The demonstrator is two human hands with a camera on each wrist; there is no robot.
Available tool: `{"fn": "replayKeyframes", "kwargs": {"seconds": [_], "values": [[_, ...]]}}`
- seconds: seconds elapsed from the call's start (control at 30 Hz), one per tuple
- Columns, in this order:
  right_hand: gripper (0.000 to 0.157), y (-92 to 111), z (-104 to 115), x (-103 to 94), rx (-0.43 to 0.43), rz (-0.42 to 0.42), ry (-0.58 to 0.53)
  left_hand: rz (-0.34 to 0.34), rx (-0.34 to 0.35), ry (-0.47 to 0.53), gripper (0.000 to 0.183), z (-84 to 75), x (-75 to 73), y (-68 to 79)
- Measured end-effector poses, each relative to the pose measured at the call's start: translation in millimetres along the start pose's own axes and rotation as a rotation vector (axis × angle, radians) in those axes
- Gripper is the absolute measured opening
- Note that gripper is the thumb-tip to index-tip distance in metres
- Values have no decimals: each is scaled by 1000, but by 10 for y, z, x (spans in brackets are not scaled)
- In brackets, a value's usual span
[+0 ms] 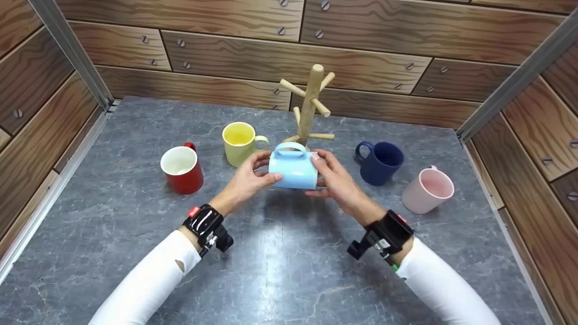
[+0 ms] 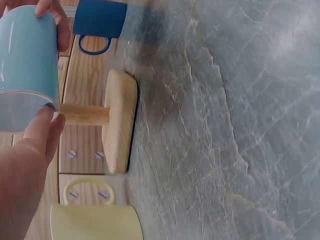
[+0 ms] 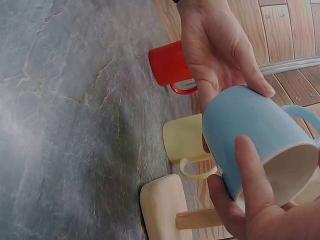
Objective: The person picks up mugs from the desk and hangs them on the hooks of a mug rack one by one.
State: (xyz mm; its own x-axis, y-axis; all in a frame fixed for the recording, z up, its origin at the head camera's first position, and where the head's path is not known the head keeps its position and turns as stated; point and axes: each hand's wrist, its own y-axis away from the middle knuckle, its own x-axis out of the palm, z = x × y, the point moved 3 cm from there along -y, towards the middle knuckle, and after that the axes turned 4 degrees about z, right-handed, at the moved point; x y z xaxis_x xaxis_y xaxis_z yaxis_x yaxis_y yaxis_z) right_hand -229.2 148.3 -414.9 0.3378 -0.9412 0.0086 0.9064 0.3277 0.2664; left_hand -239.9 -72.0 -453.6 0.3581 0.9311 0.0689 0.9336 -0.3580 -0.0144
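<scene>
A light blue mug (image 1: 294, 170) lies sideways in the air between both hands, its handle up and its mouth toward the right hand. My left hand (image 1: 247, 179) grips the base end, thumb across the front. The right hand (image 1: 336, 180) holds the rim end, with its thumb on top near the rim. Just behind the mug stands a wooden mug tree (image 1: 309, 110) with bare pegs, its lower part hidden in the head view. The left wrist view shows its flat base (image 2: 120, 122) on the table.
A yellow mug (image 1: 238, 151) and a red mug (image 1: 186, 176) stand upright on the left. To the right are a dark blue mug (image 1: 377, 169) and a pink mug (image 1: 420, 198). Wood-patterned walls (image 1: 226, 58) enclose the grey marbled table (image 1: 280, 271).
</scene>
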Motion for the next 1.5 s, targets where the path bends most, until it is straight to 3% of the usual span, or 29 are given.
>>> {"fn": "replayKeyframes", "kwargs": {"seconds": [0.37, 1.07, 1.5], "values": [[63, -125, -1, 31, 4, -3, -37, -74, 22, -17, 51, 12, -26, -40], [60, -337, -133, -39, 52, -22, -39, -113, 72, -135, 37, 158, 23, -164], [65, -383, -213, -66, 88, -19, -14, -125, 55, -224, 37, 200, 77, -182]]}}
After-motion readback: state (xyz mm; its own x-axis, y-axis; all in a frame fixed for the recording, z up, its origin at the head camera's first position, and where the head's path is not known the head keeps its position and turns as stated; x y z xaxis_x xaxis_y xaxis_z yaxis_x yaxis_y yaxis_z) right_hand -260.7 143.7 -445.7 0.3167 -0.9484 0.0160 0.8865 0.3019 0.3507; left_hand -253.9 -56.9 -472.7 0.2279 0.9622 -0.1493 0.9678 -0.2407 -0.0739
